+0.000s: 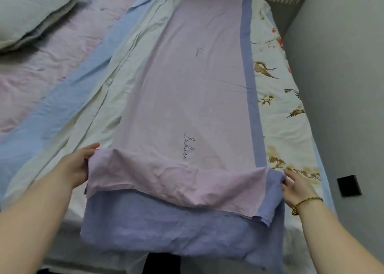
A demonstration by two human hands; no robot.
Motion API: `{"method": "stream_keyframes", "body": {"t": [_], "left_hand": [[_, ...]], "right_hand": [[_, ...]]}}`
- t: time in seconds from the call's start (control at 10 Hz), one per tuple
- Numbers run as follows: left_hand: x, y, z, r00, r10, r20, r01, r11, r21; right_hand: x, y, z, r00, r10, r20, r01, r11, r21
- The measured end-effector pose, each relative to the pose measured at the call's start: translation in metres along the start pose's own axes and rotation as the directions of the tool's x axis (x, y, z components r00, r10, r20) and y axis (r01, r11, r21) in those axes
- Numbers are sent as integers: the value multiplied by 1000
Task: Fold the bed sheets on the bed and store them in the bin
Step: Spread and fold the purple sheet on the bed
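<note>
The bed [68, 232] fills nearly all I see, layered with loose bedding. On top, down the middle, lies the lilac sheet [197, 82], already narrowed to a long strip. Its long axis runs straight away from me, from the near edge of the bed toward the far end. A periwinkle band [252, 86] follows its right edge the whole way.

The near end is turned back over itself in a rumpled flap. Below the flap the blue-violet side of the cloth shows and drapes over the bed's near edge.

Left of the strip a pale green sheet [133, 66] lies spread. Then come a light blue sheet [68, 99] and a pink cover [52, 51], all slanting the same way. A grey pillow [31, 10] sits in the far left corner. To the right a floral sheet [276, 99] with birds and leaves shows between the strip and the grey wall [340, 86].

My left hand [78, 165] grips the left corner of the flap, its fingertips hidden behind the cloth. My right hand [299, 187] pinches the right corner where the periwinkle band bends over. Both hands hold the fold at about the same height, one on each side of the strip.

A black wall plate [349, 186] sits low on the wall. A beaded bracelet [307, 203] circles my right wrist. Cursive lettering [188, 146] on the lilac runs along the strip's length.
</note>
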State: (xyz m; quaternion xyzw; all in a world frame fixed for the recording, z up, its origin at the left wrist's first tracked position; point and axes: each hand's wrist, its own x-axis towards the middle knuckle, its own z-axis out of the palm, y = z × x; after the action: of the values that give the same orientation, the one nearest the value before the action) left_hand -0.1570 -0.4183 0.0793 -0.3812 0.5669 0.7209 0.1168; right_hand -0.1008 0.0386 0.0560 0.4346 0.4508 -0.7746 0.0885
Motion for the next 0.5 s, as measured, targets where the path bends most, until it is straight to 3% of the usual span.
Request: {"method": "stream_keyframes", "body": {"t": [0.1, 0.2, 0.3, 0.5], "left_hand": [[56, 10, 19, 992, -129, 4, 129, 991, -17], [93, 3, 26, 983, -183, 29, 177, 973, 147], [113, -1, 28, 988, -151, 40, 132, 944, 303], [107, -15, 29, 992, -91, 83, 30, 835, 549]], "right_hand": [[44, 11, 21, 999, -29, -19, 28, 998, -55], [55, 21, 44, 972, -152, -178, 94, 951, -296], [60, 37, 45, 957, -229, -177, 95, 826, -555], [70, 25, 33, 977, -1, -213, -162, 650, -743]]}}
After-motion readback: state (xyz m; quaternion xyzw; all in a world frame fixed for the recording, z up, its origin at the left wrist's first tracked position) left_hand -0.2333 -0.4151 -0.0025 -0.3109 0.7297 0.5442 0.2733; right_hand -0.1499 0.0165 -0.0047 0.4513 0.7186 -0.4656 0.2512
